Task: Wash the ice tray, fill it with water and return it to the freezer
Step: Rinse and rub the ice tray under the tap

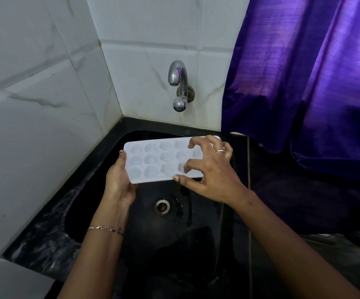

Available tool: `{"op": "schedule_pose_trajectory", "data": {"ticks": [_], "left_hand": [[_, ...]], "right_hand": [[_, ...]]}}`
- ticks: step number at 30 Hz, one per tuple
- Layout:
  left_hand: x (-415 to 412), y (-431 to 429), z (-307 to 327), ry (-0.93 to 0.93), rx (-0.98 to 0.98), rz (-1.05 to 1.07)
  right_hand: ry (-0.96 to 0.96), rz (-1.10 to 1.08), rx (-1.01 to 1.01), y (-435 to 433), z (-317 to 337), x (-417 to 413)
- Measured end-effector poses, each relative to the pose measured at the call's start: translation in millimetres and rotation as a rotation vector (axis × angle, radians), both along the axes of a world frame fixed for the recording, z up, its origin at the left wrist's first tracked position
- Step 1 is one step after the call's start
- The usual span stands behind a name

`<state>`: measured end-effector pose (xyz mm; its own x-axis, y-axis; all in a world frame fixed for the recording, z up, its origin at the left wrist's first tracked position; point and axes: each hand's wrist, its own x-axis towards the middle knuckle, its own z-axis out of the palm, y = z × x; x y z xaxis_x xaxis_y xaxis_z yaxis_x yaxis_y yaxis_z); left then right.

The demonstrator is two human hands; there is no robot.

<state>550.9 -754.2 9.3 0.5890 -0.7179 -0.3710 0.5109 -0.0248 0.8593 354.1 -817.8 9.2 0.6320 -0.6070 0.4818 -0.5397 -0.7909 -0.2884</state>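
A white ice tray [157,160] with round cups is held level over the black sink [144,234]. My left hand [119,180] grips its left end from below, thumb on the rim. My right hand [209,169] lies over the tray's right end, its fingers curled down into the cups and its thumb on the near edge. A chrome tap [178,76] sticks out of the tiled wall above the tray, and no water runs from it.
The sink drain [161,206] lies below the tray. White marble-look tiles [45,104] close off the left and back. A purple curtain [315,72] hangs at the right over a dark counter [304,201]. The sink's left rim [45,229] looks wet.
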Motion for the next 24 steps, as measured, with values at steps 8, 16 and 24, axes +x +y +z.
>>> {"op": "schedule_pose_trajectory", "data": {"ticks": [8,16,24], "left_hand": [[0,0,-2,0.009,0.011,0.005],[-4,-3,-2,-0.005,0.003,-0.003],[-4,-4,8,-0.029,-0.008,-0.004]], "right_hand": [[0.043,0.047,0.019,4,5,-1],[0.057,0.025,0.003,2,7,-4],[0.039,0.07,0.045,10,21,3]]}}
